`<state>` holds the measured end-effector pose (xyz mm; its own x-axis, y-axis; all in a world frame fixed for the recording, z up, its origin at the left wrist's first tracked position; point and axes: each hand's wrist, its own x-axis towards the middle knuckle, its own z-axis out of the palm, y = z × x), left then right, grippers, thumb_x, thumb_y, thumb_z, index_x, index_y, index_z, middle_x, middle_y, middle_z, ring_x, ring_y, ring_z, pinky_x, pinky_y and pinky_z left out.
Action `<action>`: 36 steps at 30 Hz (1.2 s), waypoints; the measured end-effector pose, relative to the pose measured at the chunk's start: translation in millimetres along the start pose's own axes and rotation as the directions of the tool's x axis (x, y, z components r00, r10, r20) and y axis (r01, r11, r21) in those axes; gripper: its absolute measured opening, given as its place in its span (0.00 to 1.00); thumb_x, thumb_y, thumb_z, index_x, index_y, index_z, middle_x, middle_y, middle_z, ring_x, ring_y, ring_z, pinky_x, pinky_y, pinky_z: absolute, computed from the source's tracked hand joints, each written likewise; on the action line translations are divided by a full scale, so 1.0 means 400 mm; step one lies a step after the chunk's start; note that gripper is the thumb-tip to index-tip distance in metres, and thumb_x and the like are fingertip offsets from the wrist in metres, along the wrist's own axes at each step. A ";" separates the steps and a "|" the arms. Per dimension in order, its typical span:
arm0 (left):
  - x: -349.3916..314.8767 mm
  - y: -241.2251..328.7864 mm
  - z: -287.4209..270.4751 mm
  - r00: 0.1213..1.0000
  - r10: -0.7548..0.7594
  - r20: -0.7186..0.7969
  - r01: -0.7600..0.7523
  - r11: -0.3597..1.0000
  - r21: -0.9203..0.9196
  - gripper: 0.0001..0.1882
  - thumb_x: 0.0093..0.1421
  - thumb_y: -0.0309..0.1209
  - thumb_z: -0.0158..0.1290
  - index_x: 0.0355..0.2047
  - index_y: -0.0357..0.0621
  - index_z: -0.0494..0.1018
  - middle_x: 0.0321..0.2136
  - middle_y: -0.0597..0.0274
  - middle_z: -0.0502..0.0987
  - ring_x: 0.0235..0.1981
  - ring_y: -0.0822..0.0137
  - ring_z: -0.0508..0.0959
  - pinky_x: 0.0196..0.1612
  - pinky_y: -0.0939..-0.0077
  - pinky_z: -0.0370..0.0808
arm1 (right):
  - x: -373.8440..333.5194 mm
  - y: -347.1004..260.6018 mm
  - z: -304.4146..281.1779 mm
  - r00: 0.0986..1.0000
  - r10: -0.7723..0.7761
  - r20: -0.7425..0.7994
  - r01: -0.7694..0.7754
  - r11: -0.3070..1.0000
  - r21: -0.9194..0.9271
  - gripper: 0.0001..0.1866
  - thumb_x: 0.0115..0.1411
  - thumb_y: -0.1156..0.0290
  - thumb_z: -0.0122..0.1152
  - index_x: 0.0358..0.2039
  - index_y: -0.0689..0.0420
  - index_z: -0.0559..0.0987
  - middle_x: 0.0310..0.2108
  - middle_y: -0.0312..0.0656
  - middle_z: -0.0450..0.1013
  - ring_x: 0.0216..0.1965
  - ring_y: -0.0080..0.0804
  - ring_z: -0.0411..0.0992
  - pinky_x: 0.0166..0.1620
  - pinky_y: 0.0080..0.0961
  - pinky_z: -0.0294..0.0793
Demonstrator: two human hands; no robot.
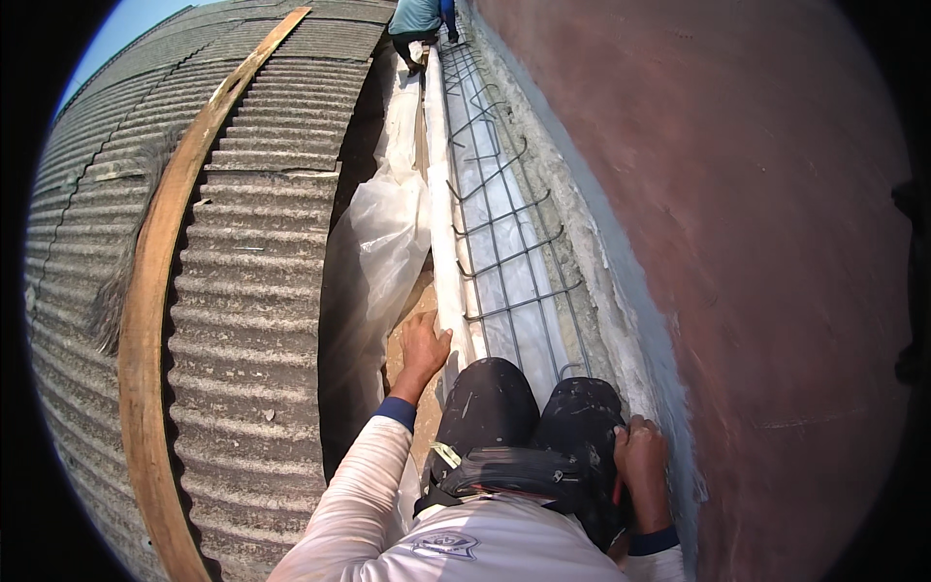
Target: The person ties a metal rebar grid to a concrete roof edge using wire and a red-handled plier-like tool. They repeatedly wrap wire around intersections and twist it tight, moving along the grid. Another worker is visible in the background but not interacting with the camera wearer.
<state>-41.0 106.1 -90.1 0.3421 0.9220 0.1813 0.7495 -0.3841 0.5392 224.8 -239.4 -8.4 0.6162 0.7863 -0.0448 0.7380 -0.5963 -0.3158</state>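
Observation:
My left hand (424, 346) is beside the long white sheet-wrapped board (447, 252), its thumb apart from the fingers and close to the board's edge. The fingertips are partly hidden. By my right thigh, my right hand (641, 458) is closed, its knuckles near the rough concrete ledge (606, 330). A thin red thing (618, 490) shows just below its fingers; what the hand holds is unclear. Ahead of my knees, a grid of steel reinforcing bars (499, 260) with hooked ends lies in the channel over pale plastic sheet.
Corrugated roofing (257, 320) spreads on the left, with a long wooden plank (150, 281) on it. Loose clear plastic (383, 228) hangs over a dark gap beside the board. A reddish-brown wall (776, 242) rises on the right. Another person (417, 19) crouches at the far end.

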 end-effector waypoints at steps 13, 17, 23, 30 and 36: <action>-0.033 -0.093 0.308 0.939 -0.345 -0.016 0.344 0.938 -0.033 0.58 0.59 0.41 0.68 0.79 0.36 0.44 0.68 0.33 0.60 0.69 0.36 0.61 0.71 0.41 0.59 | -0.170 0.118 0.127 0.935 0.296 0.194 -0.285 0.955 -0.080 0.20 0.71 0.58 0.57 0.35 0.65 0.80 0.30 0.65 0.80 0.36 0.69 0.80 0.42 0.61 0.77; -0.024 -0.073 0.271 0.923 -0.379 0.063 0.382 0.922 -0.056 0.59 0.60 0.40 0.67 0.79 0.36 0.40 0.66 0.33 0.62 0.68 0.36 0.64 0.69 0.42 0.63 | -0.191 0.068 0.100 0.937 0.299 0.181 -0.275 0.950 -0.147 0.11 0.65 0.66 0.62 0.34 0.61 0.79 0.27 0.63 0.80 0.33 0.66 0.81 0.39 0.59 0.78; -0.008 -0.053 0.257 0.889 -0.436 0.137 0.448 0.891 -0.072 0.58 0.62 0.39 0.64 0.79 0.36 0.37 0.62 0.31 0.67 0.61 0.33 0.72 0.66 0.47 0.70 | -0.256 -0.045 -0.120 0.853 0.402 0.332 -0.394 0.914 -0.095 0.13 0.70 0.63 0.57 0.41 0.59 0.82 0.34 0.63 0.82 0.39 0.62 0.82 0.45 0.56 0.79; -0.006 -0.051 0.272 0.922 -0.376 0.090 0.380 0.925 -0.024 0.57 0.62 0.38 0.63 0.79 0.34 0.37 0.62 0.29 0.67 0.62 0.31 0.72 0.66 0.47 0.70 | -0.231 -0.056 -0.157 0.822 0.423 0.382 -0.412 0.904 -0.115 0.11 0.71 0.65 0.56 0.39 0.58 0.82 0.35 0.59 0.82 0.37 0.62 0.82 0.41 0.54 0.80; -0.002 -0.057 0.296 0.929 -0.359 0.088 0.362 0.932 -0.020 0.56 0.63 0.37 0.63 0.78 0.30 0.39 0.62 0.27 0.66 0.64 0.32 0.70 0.68 0.50 0.68 | 0.026 -0.064 -0.108 0.900 0.268 0.344 -0.216 0.959 -0.184 0.11 0.71 0.66 0.56 0.40 0.58 0.83 0.36 0.56 0.82 0.35 0.58 0.83 0.40 0.52 0.82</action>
<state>8.8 108.3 -200.1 0.0991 0.9903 -0.0973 0.8107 -0.0236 0.5849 224.2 -222.7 40.3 0.6580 0.6030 -0.4510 0.6255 -0.7712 -0.1185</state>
